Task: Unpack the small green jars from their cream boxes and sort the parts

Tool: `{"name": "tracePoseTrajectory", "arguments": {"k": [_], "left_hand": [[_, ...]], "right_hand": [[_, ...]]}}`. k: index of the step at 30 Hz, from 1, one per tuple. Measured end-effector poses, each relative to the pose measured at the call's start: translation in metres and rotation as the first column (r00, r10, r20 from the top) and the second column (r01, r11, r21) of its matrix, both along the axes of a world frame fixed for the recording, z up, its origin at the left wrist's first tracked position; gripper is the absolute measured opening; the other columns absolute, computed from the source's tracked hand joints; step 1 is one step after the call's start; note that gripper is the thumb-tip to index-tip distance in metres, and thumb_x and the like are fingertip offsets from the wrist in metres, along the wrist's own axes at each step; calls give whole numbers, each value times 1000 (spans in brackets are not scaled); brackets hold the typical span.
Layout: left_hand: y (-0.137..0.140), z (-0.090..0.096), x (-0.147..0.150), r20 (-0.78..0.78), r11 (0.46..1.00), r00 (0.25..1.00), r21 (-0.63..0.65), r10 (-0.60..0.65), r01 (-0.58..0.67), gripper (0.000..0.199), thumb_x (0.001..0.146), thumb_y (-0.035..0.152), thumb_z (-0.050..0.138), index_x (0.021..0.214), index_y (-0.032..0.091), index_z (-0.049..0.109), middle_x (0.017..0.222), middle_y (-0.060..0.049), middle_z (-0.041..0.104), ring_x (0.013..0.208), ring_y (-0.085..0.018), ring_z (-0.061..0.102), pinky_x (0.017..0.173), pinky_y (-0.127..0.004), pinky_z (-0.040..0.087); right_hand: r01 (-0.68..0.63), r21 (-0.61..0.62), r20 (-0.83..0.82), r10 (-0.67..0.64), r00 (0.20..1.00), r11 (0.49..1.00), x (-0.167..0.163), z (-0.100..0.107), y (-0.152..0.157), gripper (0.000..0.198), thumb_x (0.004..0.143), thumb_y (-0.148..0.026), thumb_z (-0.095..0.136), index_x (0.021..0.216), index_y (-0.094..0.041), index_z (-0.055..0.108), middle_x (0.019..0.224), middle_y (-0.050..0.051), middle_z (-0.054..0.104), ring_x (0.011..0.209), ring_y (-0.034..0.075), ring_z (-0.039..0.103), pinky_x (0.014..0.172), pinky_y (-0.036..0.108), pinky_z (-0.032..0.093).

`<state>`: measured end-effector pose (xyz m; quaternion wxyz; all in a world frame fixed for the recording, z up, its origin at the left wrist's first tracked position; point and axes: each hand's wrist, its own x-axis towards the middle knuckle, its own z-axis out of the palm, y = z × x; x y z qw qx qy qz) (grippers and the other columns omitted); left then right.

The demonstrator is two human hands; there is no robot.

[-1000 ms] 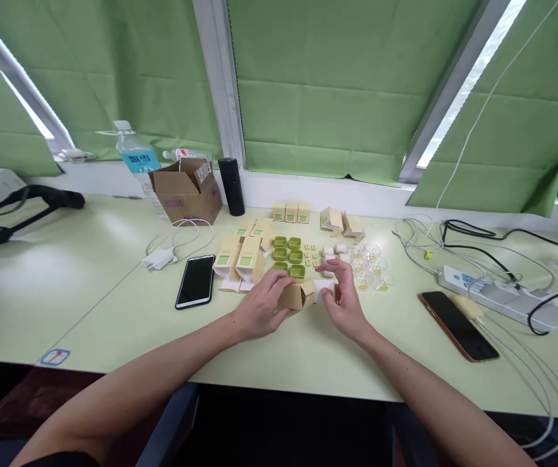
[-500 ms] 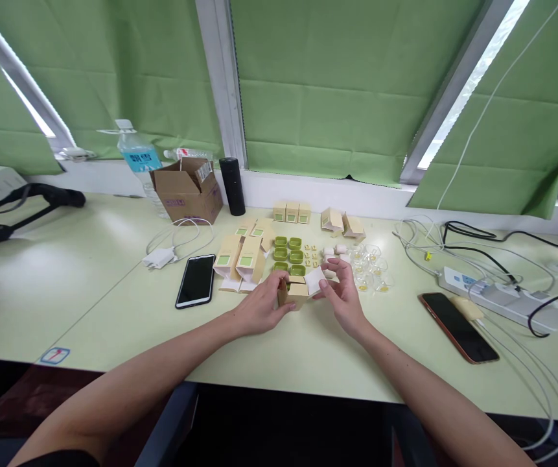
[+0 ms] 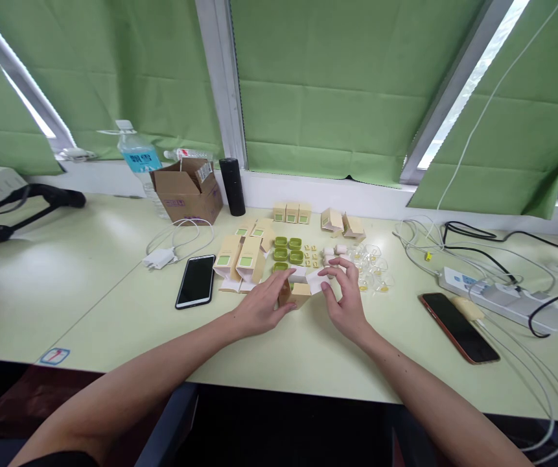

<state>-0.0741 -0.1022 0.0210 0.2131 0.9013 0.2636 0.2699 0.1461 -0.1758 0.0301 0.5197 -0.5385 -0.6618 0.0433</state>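
My left hand (image 3: 263,305) is closed around the left side of a small tan carton (image 3: 297,295), its top open and white flaps standing at the back and right. Beside the right flap (image 3: 316,281), the thumb and fingers of my right hand (image 3: 348,299) are apart; the fingertips are at its edge, and whether they touch it is hard to tell. Just behind the carton lie several green trays (image 3: 281,254), tiny yellow pieces (image 3: 308,255) and white pieces (image 3: 340,249). Clear cups (image 3: 372,253) with yellow spots sit behind my right hand. The carton's inside is mostly hidden.
Larger tan cartons (image 3: 251,256) stand left of the trays, with small closed boxes (image 3: 291,212) and open ones (image 3: 332,219) farther back. A white-rimmed phone (image 3: 196,281) lies at left. To the right are another phone (image 3: 458,327), a power strip (image 3: 502,298) and loose cables.
A white flap now shows upright at the back of the carton. My right fingers have spread and shifted slightly at the right flap. My left hand stays on the carton.
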Motion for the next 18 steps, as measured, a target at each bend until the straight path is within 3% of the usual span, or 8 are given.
{"name": "tracePoseTrajectory", "arguments": {"k": [7,15,18], "left_hand": [[1,-3,0,6,1000,1000,24,21,-21,78,92,35,67,158,27,25,131,-13,61,108,-28,67,89,-47,59],[0,-2,1,-7,998,998,1,57,-57,79,90,36,70,157,27,28,130,-12,61,109,-28,65,87,-45,59],[-1,-2,1,-5,998,998,-2,56,-56,77,91,34,68,156,27,28,132,-12,60,109,-28,65,87,-45,59]], "right_hand": [[-95,9,218,90,972,995,1,-7,3,44,89,-4,44,113,-31,70,145,8,45,143,34,31,113,71,35],[-126,161,252,83,964,979,3,-1,0,36,81,-2,50,82,-30,73,135,4,55,138,34,37,109,68,41],[-172,196,321,102,941,965,3,-2,-2,36,77,-2,55,80,-32,74,134,2,57,134,36,39,104,68,44]]}}
